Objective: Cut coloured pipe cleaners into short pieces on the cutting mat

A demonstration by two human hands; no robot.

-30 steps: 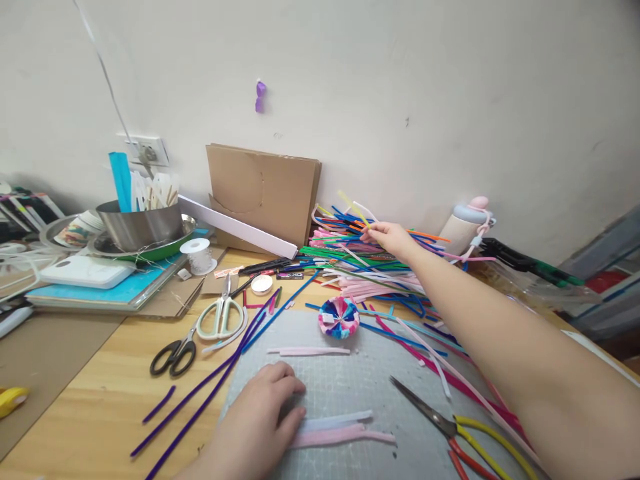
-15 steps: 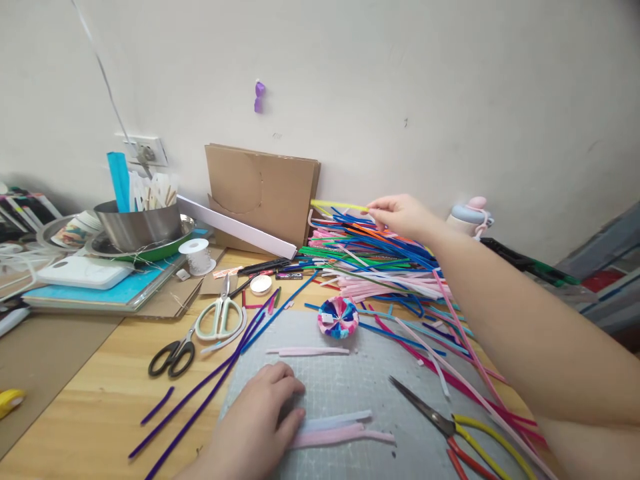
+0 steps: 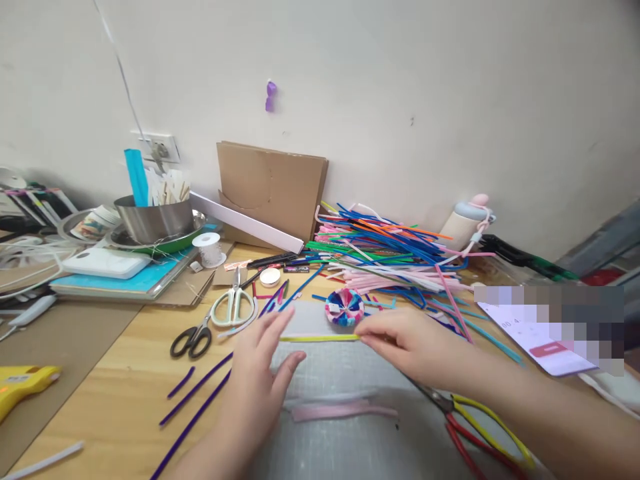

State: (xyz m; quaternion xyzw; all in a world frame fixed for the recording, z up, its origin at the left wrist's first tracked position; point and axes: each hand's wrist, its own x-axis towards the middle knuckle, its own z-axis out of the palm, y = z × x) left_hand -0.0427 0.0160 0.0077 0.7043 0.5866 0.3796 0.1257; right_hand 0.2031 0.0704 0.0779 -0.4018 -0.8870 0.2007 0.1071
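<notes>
My right hand [image 3: 395, 337] pinches the right end of a yellow pipe cleaner [image 3: 320, 338], which lies level over the grey cutting mat [image 3: 340, 373]. Beside its left end is my left hand [image 3: 263, 373], thumb and fingers apart, holding nothing; whether it touches the yellow piece I cannot tell. Just behind sits a small round coil [image 3: 344, 308] of pink, blue and white pipe cleaner. Nearer me lie pale pink pipe cleaner pieces [image 3: 340, 411] and a whitish one. Pliers-like cutters [image 3: 480, 420] with red and yellow handles rest partly under my right forearm.
A heap of coloured pipe cleaners [image 3: 385, 247] lies against the wall. Two pairs of scissors, white-handled [image 3: 233, 307] and black-handled [image 3: 193, 340], are at left. A metal pot [image 3: 155, 220], cardboard [image 3: 270, 180], a phone [image 3: 545, 340] and a yellow tool [image 3: 25, 387] surround the work area.
My right hand has brought the yellow pipe cleaner from the heap down over the mat. My left hand has lifted off the mat and spread its fingers. The view has turned slightly left.
</notes>
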